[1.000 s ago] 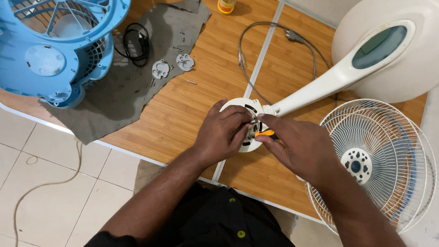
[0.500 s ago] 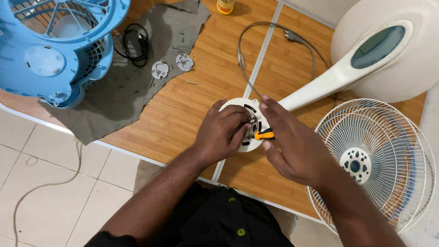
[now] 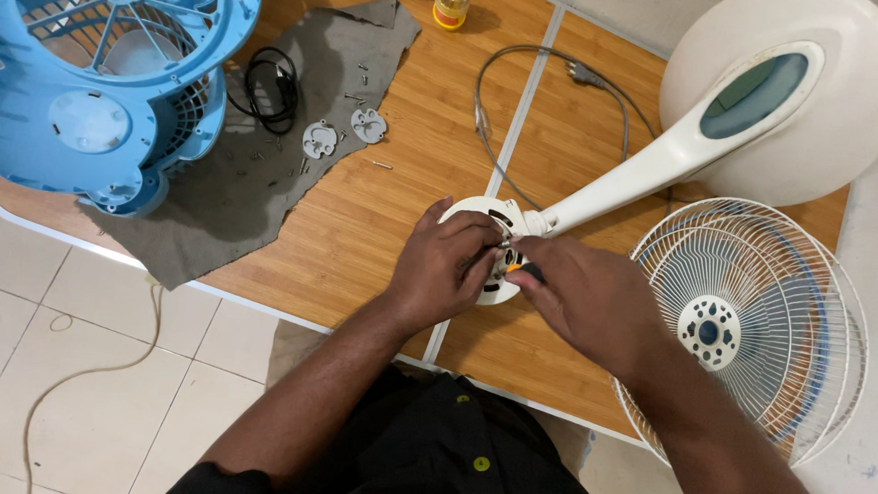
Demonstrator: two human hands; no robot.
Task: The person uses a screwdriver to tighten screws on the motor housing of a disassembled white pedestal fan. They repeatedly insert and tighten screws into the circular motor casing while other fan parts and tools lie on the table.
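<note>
Bench carries a white fan stand: round base at 2 o'clock, neck running down to the motor housing at centre. Wire grille leans off the bench edge at 3 o'clock; blue fan shell at 10, on a grey cloth with loose screws and two small plates. Left hand is clamped on the housing. Right hand pinches an orange-tipped tool, likely a screwdriver, at the housing. Step looks like working a fastener there; next calls for a steady housing and a squarely seated tip.
</note>
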